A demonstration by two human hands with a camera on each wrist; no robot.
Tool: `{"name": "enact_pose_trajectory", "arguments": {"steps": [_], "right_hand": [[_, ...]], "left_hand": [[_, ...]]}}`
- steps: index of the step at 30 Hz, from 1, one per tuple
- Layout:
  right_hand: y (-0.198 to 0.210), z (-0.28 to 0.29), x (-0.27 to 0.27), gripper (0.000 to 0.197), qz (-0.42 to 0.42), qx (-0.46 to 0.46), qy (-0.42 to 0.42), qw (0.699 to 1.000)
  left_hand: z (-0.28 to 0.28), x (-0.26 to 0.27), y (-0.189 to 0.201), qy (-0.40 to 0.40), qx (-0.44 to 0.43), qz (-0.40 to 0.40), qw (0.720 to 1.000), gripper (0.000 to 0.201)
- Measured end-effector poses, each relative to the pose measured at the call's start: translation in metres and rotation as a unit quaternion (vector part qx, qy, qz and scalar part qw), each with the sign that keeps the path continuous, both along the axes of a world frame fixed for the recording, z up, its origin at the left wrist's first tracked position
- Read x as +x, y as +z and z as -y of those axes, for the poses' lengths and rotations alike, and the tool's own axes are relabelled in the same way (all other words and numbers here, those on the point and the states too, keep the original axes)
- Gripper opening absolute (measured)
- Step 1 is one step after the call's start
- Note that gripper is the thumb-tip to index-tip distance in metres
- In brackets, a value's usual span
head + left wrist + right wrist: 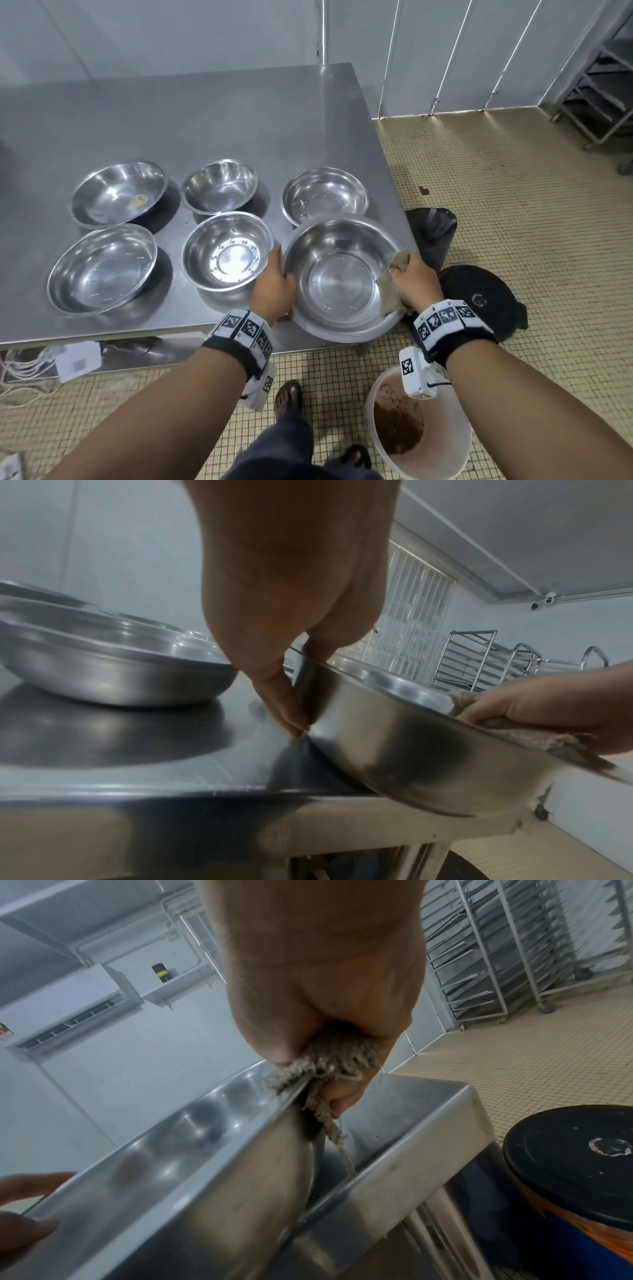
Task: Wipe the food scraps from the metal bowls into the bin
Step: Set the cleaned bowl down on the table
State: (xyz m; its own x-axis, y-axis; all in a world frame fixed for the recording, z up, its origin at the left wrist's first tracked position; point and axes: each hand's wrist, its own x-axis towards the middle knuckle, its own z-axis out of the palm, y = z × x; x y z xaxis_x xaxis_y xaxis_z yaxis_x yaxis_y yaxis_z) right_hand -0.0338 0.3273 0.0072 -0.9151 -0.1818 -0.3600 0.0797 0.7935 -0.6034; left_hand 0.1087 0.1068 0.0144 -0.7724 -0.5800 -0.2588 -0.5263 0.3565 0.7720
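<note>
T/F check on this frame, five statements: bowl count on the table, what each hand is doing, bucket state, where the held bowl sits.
1. Six metal bowls are in view. True: five rest on the table, and the held bowl makes six.
2. The left hand holds the cloth. False: the left hand grips the held bowl's rim; the right hand pinches the cloth against the opposite rim.
3. The white bucket on the floor is empty. False: brown scraps lie inside it.
4. The held bowl sits flat mid-table. False: it is tilted at the table's near right corner, overhanging the edge.
5. The far left bowl has a yellowish scrap in it. True.
</note>
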Motion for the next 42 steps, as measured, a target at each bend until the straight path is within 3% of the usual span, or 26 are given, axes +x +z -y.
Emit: {"name": "enact_pose_trajectory", "arguments": {"steps": [15, 32, 38, 42], "right_hand": [[-0.003, 0.054, -0.061, 0.029, -0.006, 0.014, -0.021, 1.0], [-0.005, 0.074, -0.068, 0.039, -0.002, -0.029, -0.002, 1.0], [0.009, 0.055, -0.06, 0.039, -0.042, -0.056, -0.007, 0.998], [0.025, 0.038, -0.055, 0.04, -0.056, -0.091, -0.017, 0.994]], "left_hand": [[0.038, -0.075, -0.014, 0.038, -0.059, 0.001, 0.998, 0.061], [0.07, -0.083, -0.01, 0.059, -0.066, 0.007, 0.996, 0.066], [0.078, -0.079, 0.002, 0.005, -0.09, 0.087, 0.992, 0.067], [0.083, -0.078, 0.019, -0.023, -0.138, 0.141, 0.98, 0.051]]}}
